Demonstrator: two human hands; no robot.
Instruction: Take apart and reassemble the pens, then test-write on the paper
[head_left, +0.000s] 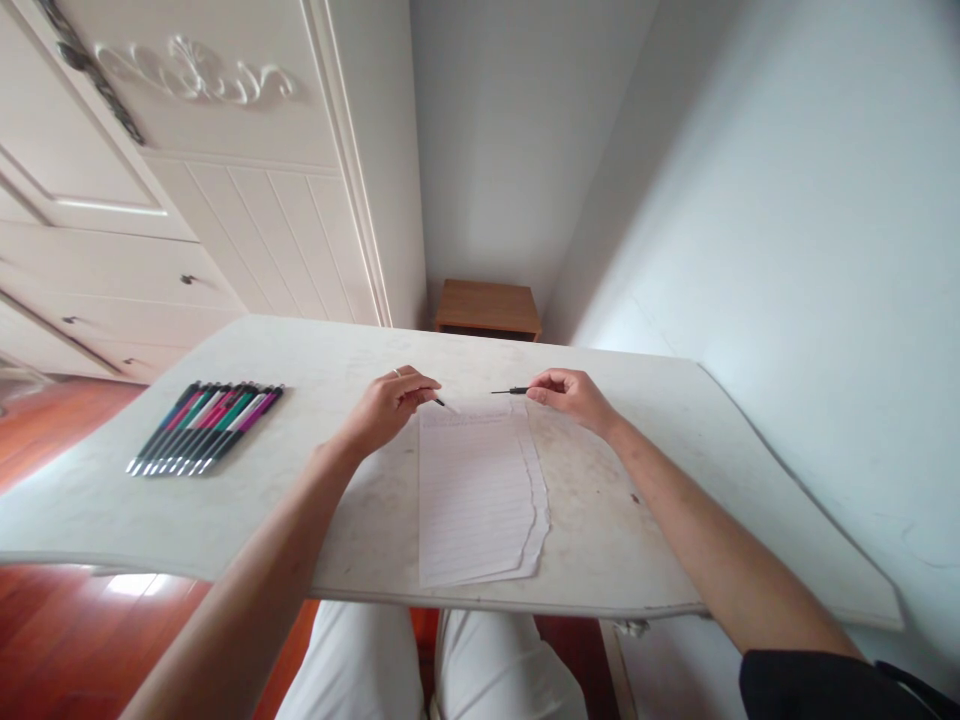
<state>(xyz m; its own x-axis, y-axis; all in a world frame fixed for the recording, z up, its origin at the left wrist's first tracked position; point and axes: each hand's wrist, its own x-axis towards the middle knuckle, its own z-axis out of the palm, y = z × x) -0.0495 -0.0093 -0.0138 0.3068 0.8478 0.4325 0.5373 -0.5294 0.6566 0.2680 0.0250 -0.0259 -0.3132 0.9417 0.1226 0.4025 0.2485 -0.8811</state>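
Above the top left corner of the paper, my left hand [394,400] is closed in a pinch. A small dark pen part [439,402] shows beyond its fingertips; the rest is hidden in the fingers. My right hand [574,397] is closed over the top right of the paper. From it a black pen piece with a thin dark rod [511,391], which looks like a refill, points left toward my left hand. The two held pieces are apart. Below lie ruled sheets of paper [474,500] with torn right edges and faint writing along the top.
Several pens [214,425] in various colours lie side by side on the left of the white table [622,540]. A white cabinet [285,200] stands beyond the left side, a small wooden stand [487,305] behind the far edge. The wall [825,250] borders the right side.
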